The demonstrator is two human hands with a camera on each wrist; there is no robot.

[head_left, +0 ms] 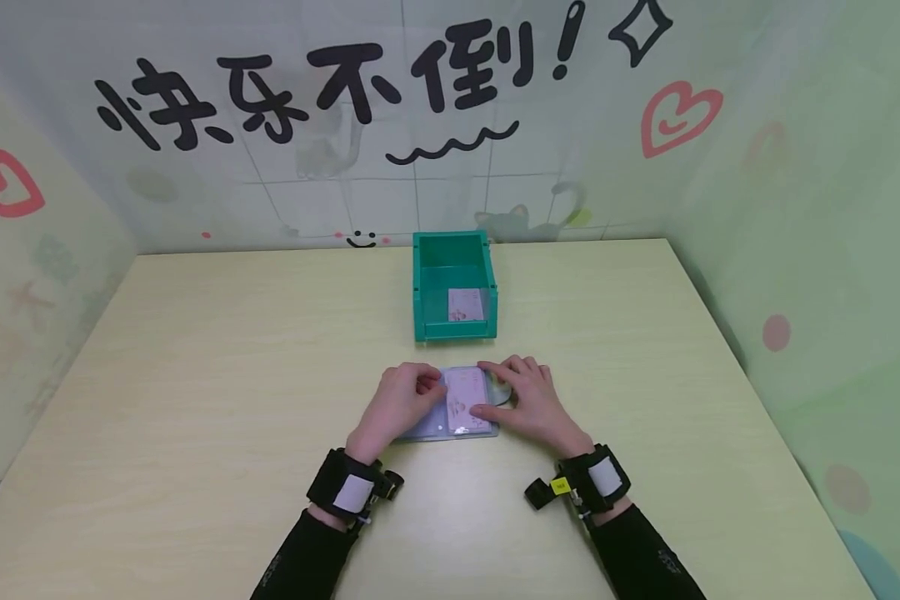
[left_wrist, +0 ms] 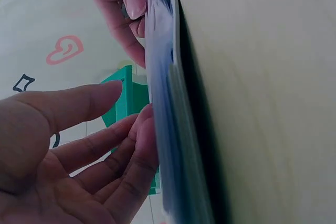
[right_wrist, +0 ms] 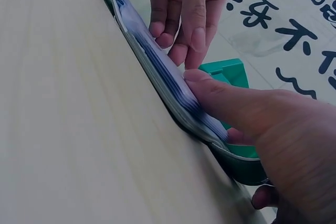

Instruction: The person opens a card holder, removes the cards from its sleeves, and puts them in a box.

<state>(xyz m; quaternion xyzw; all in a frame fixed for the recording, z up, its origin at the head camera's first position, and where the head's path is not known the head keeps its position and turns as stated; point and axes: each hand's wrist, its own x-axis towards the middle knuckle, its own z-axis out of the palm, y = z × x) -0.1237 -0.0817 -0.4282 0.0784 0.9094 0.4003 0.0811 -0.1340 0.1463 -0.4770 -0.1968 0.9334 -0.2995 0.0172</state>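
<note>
A card album [head_left: 427,427] with clear plastic pages lies opened flat on the table. On its right-hand page sits a pale pink card [head_left: 465,400] with small print and drawings. My left hand [head_left: 405,398] reaches over the left page, its fingertips touching the pages near the card's left edge; the thumb stands apart from the fingers in the left wrist view. My right hand [head_left: 531,398] rests at the right side, thumb [right_wrist: 210,85] pressing on the top page and index finger at the card's upper edge. A rounded clasp flap [right_wrist: 239,166] sticks out beneath this hand.
Behind the album stands a teal open bin [head_left: 456,330] with another pale pink card [head_left: 465,305] inside. The pale wooden table [head_left: 232,375] extends to both sides. Printed wall panels [head_left: 817,250] border it at the back and sides.
</note>
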